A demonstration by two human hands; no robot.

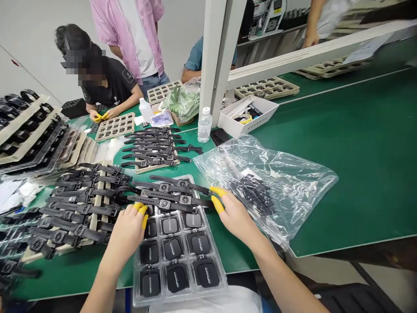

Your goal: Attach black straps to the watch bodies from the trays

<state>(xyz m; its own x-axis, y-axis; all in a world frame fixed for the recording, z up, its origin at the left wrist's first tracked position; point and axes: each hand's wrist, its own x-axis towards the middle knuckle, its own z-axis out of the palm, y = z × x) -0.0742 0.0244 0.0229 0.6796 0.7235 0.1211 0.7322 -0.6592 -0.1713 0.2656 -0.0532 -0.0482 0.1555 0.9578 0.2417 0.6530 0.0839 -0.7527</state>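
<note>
Black smartwatches [185, 199] with straps stretched out lie across the far end of a clear plastic tray [221, 265]. Square black pieces with white lettering [172, 248] fill its nearer compartments. At the tray's right, my right hand [236, 215] has yellow-covered thumb and finger closed on a strap end of one of the far smartwatches. My left hand [127, 228], also with yellow finger covers, is curled at the tray's left edge, beside the nearest watch's strap. What its fingers hold, if anything, is hidden.
Trays piled with more watches [73, 217] crowd the left. A clear bag with black pieces [267, 187] lies right. Behind stand a bottle [204, 125], a white box [249, 115] and a post [213, 65]. A co-worker [110, 82] sits at the far left.
</note>
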